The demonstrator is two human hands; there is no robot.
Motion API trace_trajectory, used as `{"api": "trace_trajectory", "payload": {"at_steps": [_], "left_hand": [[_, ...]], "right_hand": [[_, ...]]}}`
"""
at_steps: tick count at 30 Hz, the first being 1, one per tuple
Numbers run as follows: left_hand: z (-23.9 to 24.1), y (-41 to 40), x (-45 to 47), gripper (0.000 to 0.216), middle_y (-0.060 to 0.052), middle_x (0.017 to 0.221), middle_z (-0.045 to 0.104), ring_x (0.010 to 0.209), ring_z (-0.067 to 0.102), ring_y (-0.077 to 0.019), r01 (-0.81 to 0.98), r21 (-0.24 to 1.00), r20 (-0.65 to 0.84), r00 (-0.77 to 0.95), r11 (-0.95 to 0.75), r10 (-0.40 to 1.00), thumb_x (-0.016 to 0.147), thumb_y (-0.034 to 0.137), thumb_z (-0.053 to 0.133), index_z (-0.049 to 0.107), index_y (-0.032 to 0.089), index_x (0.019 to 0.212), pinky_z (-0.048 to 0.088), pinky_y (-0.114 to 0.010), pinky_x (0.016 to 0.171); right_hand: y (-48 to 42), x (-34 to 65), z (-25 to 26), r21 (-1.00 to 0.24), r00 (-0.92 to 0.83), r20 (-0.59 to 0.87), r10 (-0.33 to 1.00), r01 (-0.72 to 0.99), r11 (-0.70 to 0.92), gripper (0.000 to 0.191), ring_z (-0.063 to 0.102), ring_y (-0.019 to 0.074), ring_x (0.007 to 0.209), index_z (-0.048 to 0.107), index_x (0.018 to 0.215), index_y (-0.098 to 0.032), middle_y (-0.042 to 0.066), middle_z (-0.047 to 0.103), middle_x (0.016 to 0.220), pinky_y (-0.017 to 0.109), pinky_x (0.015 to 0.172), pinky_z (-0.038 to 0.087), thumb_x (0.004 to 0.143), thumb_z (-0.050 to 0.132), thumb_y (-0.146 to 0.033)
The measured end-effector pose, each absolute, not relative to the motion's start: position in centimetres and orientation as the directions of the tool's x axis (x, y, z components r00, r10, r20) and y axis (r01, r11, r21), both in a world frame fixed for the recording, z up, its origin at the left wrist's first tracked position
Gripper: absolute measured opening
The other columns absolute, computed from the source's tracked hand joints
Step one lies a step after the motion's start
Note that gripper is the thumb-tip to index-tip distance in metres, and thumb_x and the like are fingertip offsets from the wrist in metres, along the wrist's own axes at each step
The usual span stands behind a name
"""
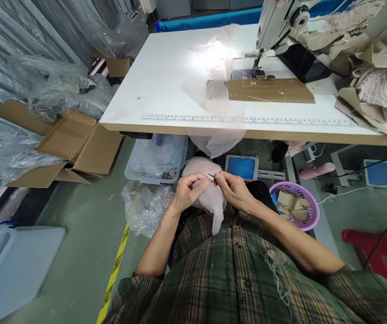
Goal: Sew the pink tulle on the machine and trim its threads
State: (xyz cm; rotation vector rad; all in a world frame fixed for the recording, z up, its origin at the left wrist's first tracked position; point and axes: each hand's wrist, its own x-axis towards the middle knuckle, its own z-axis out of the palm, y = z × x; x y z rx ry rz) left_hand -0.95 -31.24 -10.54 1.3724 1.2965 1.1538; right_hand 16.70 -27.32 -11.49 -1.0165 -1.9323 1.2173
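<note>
Over my lap, my left hand point(187, 192) pinches an edge of sheer pale pink fabric point(210, 200) between thumb and fingers. Close beside it, my right hand point(236, 190) is closed on a thin dark pointed tool point(211, 175); its exact kind is too small to tell. The tool's tip points left, toward the left fingertips. Bunched fabric hangs below both hands. More sheer cloth point(225, 139) drapes over the front edge of the white sewing table point(166, 76).
A sewing machine point(270, 27) stands on the table, with brown cardboard point(270, 91) in front of its needle. Fabric pieces point(378, 85) pile up at the right. Below are a clear plastic box point(156, 157), a purple basket point(311, 211), an open carton point(95, 150) and a red stool point(375, 252).
</note>
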Motion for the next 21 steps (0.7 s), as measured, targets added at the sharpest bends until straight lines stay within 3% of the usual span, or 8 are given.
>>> {"api": "trace_trajectory", "payload": {"at_steps": [3, 5, 8, 10, 13, 16, 19, 21], "left_hand": [[-9.8, -31.7, -1.0, 0.031, -0.006, 0.082, 0.074, 0.064, 0.065, -0.0156, 0.228, 0.973, 0.021, 0.042, -0.03, 0.999, 0.085, 0.045, 0.064, 0.076, 0.016, 0.088, 0.051, -0.025, 0.059], [-9.0, -31.9, -1.3, 0.031, -0.005, 0.082, 0.074, 0.06, 0.063, -0.0142, 0.292, 0.956, 0.007, 0.092, -0.033, 0.996, 0.086, 0.044, 0.062, 0.076, 0.016, 0.091, 0.048, -0.023, 0.054], [-8.1, -31.6, -2.5, 0.025, -0.003, 0.075, 0.072, 0.06, 0.062, -0.0132, 0.4, 0.911, 0.005, 0.236, -0.102, 0.972, 0.084, 0.04, 0.067, 0.076, 0.018, 0.093, 0.046, -0.021, 0.055], [-8.3, -30.7, -3.4, 0.024, -0.001, 0.074, 0.071, 0.063, 0.062, -0.0141, 0.479, 0.867, 0.006, 0.266, -0.137, 0.964, 0.08, 0.037, 0.071, 0.076, 0.02, 0.097, 0.047, -0.022, 0.059], [-10.2, -28.6, -4.5, 0.024, -0.003, 0.085, 0.072, 0.083, 0.066, -0.0211, 0.625, 0.77, 0.08, 0.109, -0.13, 0.991, 0.078, 0.034, 0.073, 0.075, 0.023, 0.1, 0.051, -0.03, 0.079], [-13.1, -26.8, -5.2, 0.026, -0.006, 0.096, 0.069, 0.102, 0.064, -0.0277, 0.703, 0.707, 0.132, -0.023, -0.078, 0.991, 0.077, 0.028, 0.073, 0.072, 0.021, 0.102, 0.046, -0.042, 0.098], [-15.1, -25.8, -5.4, 0.043, -0.012, 0.12, 0.063, 0.119, 0.057, -0.0306, 0.633, 0.773, 0.161, -0.121, -0.049, 0.98, 0.075, 0.03, 0.076, 0.066, 0.019, 0.115, 0.04, -0.047, 0.107], [-15.4, -25.0, -5.0, 0.057, -0.015, 0.133, 0.056, 0.127, 0.052, -0.0305, 0.494, 0.868, 0.169, -0.191, -0.054, 0.967, 0.074, 0.036, 0.078, 0.058, 0.019, 0.125, 0.038, -0.047, 0.11]], "right_hand": [[-27.8, 17.3, -11.7, -0.981, -0.591, 0.075, 0.803, 0.099, 0.164, 0.041, 0.042, 0.0121, 0.063, 0.055, 0.089, -0.02, -0.002, 0.048, 0.071, 0.024, 0.057, 0.034, 0.094, 0.047, -0.06], [-28.3, 17.9, -12.0, -0.996, -0.657, 0.052, 0.752, 0.02, 0.086, 0.04, 0.041, 0.0115, 0.063, 0.055, 0.087, -0.019, -0.003, 0.047, 0.072, 0.023, 0.056, 0.036, 0.089, 0.057, -0.059], [-28.5, 18.5, -13.0, -0.999, -0.664, -0.007, 0.747, 0.038, 0.024, 0.042, 0.039, 0.0102, 0.059, 0.055, 0.076, -0.018, -0.004, 0.044, 0.066, 0.023, 0.053, 0.034, 0.088, 0.06, -0.058], [-28.0, 18.6, -14.2, -0.991, -0.578, -0.031, 0.815, 0.124, 0.05, 0.042, 0.04, 0.0106, 0.057, 0.057, 0.077, -0.017, -0.003, 0.046, 0.065, 0.023, 0.053, 0.034, 0.088, 0.057, -0.058], [-26.4, 18.5, -16.2, -0.953, -0.419, -0.019, 0.908, 0.283, 0.111, 0.037, 0.045, 0.0128, 0.06, 0.059, 0.079, -0.018, -0.002, 0.052, 0.067, 0.025, 0.057, 0.037, 0.088, 0.055, -0.053], [-25.1, 18.4, -17.9, -0.928, -0.324, -0.016, 0.946, 0.358, 0.107, 0.029, 0.046, 0.0145, 0.059, 0.059, 0.077, -0.019, -0.001, 0.054, 0.064, 0.027, 0.059, 0.037, 0.085, 0.058, -0.047], [-24.7, 18.7, -18.8, -0.917, -0.257, -0.007, 0.966, 0.386, 0.096, 0.026, 0.049, 0.016, 0.06, 0.061, 0.08, -0.02, 0.0, 0.059, 0.068, 0.028, 0.059, 0.038, 0.082, 0.061, -0.047], [-24.7, 18.9, -19.1, -0.921, -0.225, 0.01, 0.974, 0.377, 0.096, 0.029, 0.054, 0.0177, 0.065, 0.062, 0.086, -0.02, 0.002, 0.063, 0.076, 0.03, 0.063, 0.041, 0.081, 0.062, -0.049]]}}
